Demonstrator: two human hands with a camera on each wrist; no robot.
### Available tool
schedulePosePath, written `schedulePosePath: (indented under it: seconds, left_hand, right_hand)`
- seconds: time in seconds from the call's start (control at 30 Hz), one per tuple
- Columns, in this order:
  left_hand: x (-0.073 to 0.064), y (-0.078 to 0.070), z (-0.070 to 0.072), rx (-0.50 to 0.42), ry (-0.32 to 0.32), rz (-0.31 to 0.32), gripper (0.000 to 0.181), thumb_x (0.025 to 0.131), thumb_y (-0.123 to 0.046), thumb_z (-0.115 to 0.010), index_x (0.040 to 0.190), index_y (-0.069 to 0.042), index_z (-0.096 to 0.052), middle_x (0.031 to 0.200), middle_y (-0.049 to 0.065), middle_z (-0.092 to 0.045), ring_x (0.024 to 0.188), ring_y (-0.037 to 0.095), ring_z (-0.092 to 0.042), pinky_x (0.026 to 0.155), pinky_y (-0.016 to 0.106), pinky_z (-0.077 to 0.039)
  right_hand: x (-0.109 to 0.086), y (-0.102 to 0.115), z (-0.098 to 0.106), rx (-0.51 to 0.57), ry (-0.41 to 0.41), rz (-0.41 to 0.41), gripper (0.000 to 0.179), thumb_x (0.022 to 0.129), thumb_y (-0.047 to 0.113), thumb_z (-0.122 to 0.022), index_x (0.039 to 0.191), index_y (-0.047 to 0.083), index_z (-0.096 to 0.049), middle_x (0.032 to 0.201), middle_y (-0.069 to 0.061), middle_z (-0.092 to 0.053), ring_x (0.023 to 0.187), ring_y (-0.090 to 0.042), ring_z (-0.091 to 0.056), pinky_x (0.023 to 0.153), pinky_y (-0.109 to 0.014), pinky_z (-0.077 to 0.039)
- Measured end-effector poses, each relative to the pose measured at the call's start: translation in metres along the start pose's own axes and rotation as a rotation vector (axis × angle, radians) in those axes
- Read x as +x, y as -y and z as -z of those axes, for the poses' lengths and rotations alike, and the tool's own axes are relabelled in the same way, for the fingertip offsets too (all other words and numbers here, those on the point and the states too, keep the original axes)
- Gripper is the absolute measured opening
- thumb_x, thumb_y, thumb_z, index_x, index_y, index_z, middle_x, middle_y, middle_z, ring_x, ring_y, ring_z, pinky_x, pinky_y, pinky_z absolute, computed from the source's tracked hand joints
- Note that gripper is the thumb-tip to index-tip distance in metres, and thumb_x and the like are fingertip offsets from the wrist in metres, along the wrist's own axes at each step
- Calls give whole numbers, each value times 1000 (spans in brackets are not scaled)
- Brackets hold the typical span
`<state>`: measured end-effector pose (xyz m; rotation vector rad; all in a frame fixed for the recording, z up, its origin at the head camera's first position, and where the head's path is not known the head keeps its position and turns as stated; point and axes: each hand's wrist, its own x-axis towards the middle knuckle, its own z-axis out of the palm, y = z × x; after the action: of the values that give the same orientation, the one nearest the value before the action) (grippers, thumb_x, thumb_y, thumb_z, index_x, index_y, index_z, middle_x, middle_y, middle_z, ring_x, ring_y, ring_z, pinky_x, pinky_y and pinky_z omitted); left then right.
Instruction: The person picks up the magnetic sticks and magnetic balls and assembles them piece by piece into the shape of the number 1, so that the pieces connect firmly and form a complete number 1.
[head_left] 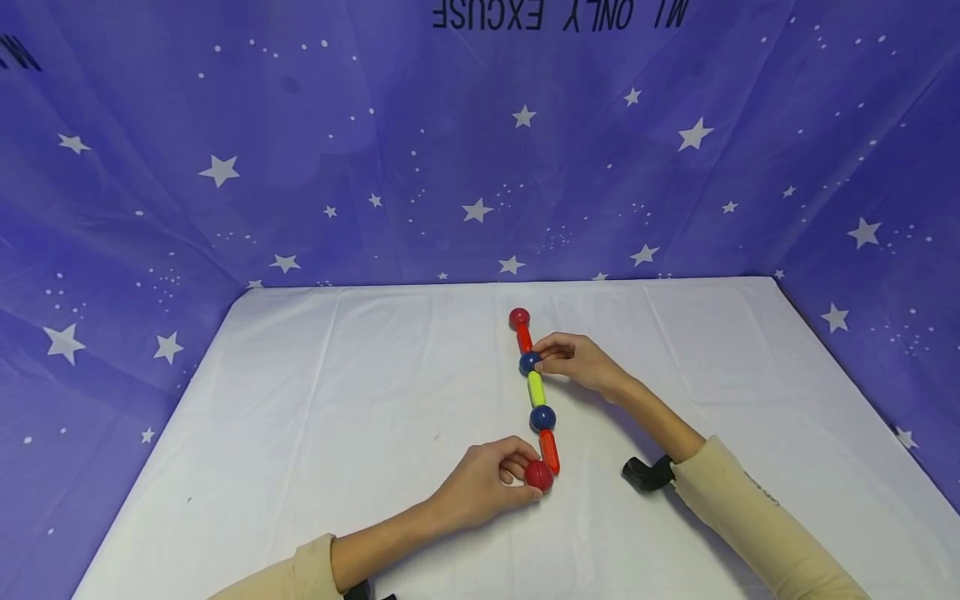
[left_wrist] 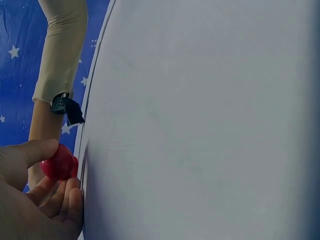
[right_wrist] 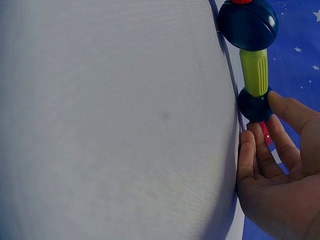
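Observation:
A chain of balls and rods lies on the white table, running from the far middle toward the front. At its far end is a red ball (head_left: 519, 318), joined by a red rod (head_left: 524, 338) to a blue ball (head_left: 529, 362). My right hand (head_left: 581, 364) pinches that blue ball between thumb and fingers. A yellow-green rod (head_left: 536, 388) links it to a second blue ball (head_left: 542, 418), from which another red rod (head_left: 550, 452) extends. My left hand (head_left: 486, 483) pinches a red ball (left_wrist: 58, 163) right beside this rod's near end.
White cloth covers the table (head_left: 360, 375). Purple-blue curtains (head_left: 420, 150) with white stars stand behind it and at both sides. A black wrist mount (head_left: 647, 474) juts from the right sleeve, low over the cloth.

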<state>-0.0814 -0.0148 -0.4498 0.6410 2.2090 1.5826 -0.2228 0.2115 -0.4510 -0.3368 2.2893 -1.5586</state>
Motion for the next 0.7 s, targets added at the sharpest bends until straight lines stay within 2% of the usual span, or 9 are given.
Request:
schedulePosePath:
  seconds: [0.4, 0.7]
  left_hand:
    - [0, -1, -5, 51, 17, -16, 31, 79, -7, -84, 105, -13, -69, 84, -12, -67, 78, 4, -62, 69, 20, -49]
    - [0, -1, -8, 136, 23, -44, 32, 78, -9, -86, 105, -14, -69, 81, -14, -64, 76, 3, -59, 68, 18, -47]
  right_hand:
    - [-2, 1, 0, -27, 2, 1, 30, 91, 14, -74, 119, 3, -68, 104, -9, -68, 99, -26, -60, 87, -35, -50]
    - [-2, 1, 0, -17, 1, 2, 30, 91, 14, -74, 119, 2, -67, 103, -9, -68, 98, -26, -61, 86, -34, -50]
